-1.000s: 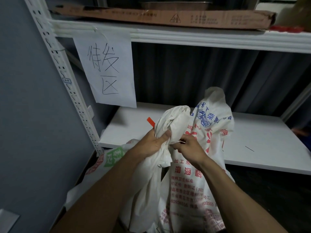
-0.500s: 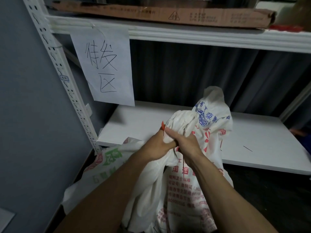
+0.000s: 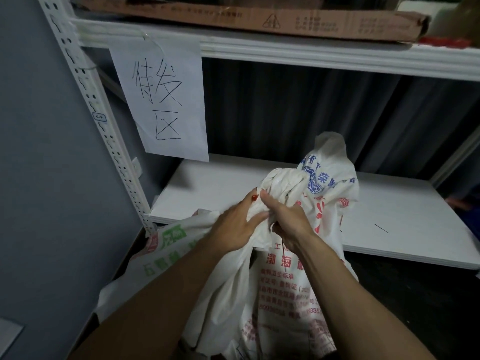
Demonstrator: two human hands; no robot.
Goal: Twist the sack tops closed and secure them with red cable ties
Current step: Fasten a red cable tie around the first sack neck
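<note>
Both grips are closed on the same thing. The left grip (image 3: 233,227) has its fingers curled round the gathered neck of a white sack, and the right grip (image 3: 289,224) clamps the same neck from the other side, so the two thumbs almost meet. The sack top (image 3: 283,185) rises directly above both grips as a bunched, twisted knob of white cloth. A small piece of the red cable tie (image 3: 254,197) shows at the tip of the left thumb, between the two thumbs and against the neck; I cannot tell how far it goes round. The body of the sack hangs down below the grips, between the forearms.

To the right of the grips, touching the bunched top, stands a printed sack (image 3: 328,178) with blue and red characters. Lower left of the grips lies a green-printed sack (image 3: 168,245). Behind the grips is a white shelf (image 3: 402,203), and up left hangs a paper sign (image 3: 161,100).
</note>
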